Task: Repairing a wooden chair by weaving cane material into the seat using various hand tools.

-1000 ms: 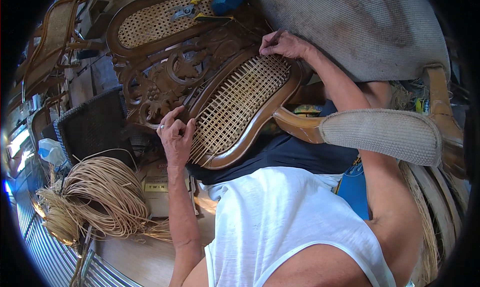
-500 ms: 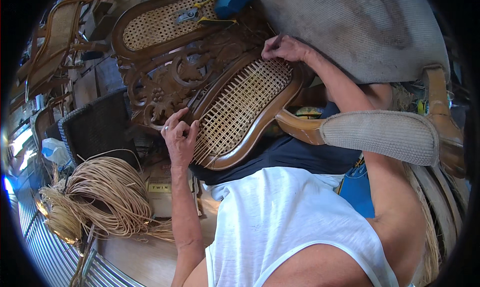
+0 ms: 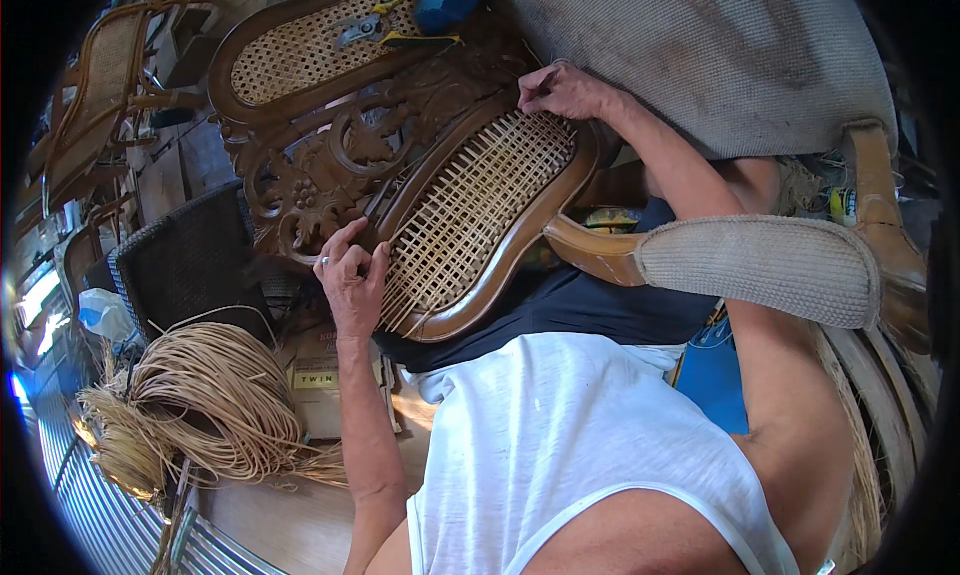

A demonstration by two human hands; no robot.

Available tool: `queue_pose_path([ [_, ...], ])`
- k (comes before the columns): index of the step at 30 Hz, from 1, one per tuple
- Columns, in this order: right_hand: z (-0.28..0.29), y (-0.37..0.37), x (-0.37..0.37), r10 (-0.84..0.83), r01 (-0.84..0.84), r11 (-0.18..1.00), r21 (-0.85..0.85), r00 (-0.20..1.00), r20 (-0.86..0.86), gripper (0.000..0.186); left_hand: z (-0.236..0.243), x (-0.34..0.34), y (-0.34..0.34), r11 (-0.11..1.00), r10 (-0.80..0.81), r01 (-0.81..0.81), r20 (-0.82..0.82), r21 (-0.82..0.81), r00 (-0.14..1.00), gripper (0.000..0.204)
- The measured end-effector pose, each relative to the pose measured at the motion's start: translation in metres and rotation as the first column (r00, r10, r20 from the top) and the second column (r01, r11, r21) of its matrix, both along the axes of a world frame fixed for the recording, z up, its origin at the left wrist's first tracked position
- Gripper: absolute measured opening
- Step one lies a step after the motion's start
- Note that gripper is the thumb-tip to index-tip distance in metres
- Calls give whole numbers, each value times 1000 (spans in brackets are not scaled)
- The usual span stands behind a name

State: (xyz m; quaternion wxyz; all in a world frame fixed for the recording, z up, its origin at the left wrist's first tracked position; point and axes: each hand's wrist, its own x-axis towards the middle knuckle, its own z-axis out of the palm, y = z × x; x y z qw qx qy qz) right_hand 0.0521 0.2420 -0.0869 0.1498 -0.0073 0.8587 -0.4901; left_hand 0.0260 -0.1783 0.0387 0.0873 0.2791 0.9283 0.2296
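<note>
Currently, the two hands are working well apart at one cane panel (image 3: pixel 490 200), which is lying between them in a curved wooden frame (image 3: pixel 452 320). At its left end, the left hand (image 3: pixel 352 280) is hovering by the rim, its thumb standing away from its forefinger; whether it is pinching a strand, I cannot tell. Just right of its wrist, loose cane ends are fanning over the frame's lower edge. Between the hands the weave is lying uncovered, short strand ends poking out along its far edge. At the far right end, the right hand (image 3: pixel 565 93) is bunching its fingertips together over the rim; what they are gripping I cannot make out.

Around them, again from the left, a dark woven seat (image 3: pixel 190 255) and a coil of cane (image 3: pixel 225 375) are flanking the left forearm. Beyond the left hand, a second cane panel (image 3: pixel 280 70) and carved woodwork (image 3: pixel 320 190) are crowding the space, with yellow-handled cutters (image 3: pixel 360 32) and a blue block (image 3: pixel 452 0) resting there. Close beyond the right hand, a large padded surface (image 3: pixel 700 65) is blocking the way, and a padded armrest (image 3: pixel 755 270) is crossing over the right arm.
</note>
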Motion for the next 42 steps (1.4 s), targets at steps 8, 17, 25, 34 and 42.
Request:
queue_pose_path([
  [8,-9,10,3,-165,167,985,33,985,-44,22,-1,0,2,1000,-11,10,-26,-12,1000,33],
  [17,-8,10,9,-140,140,990,-3,989,-55,19,-3,0,4,1000,-19,18,-30,-7,999,31],
  [25,-10,6,12,-109,107,994,-21,989,-105,15,-1,0,2,1000,-9,9,-24,5,1000,29],
  [34,-3,2,22,129,-108,990,88,949,-288,10,-6,-1,1,998,-35,37,-42,52,999,31],
  [42,-15,8,17,-397,392,918,-61,907,-144,19,0,1,3,999,-24,26,-59,37,998,32],
])
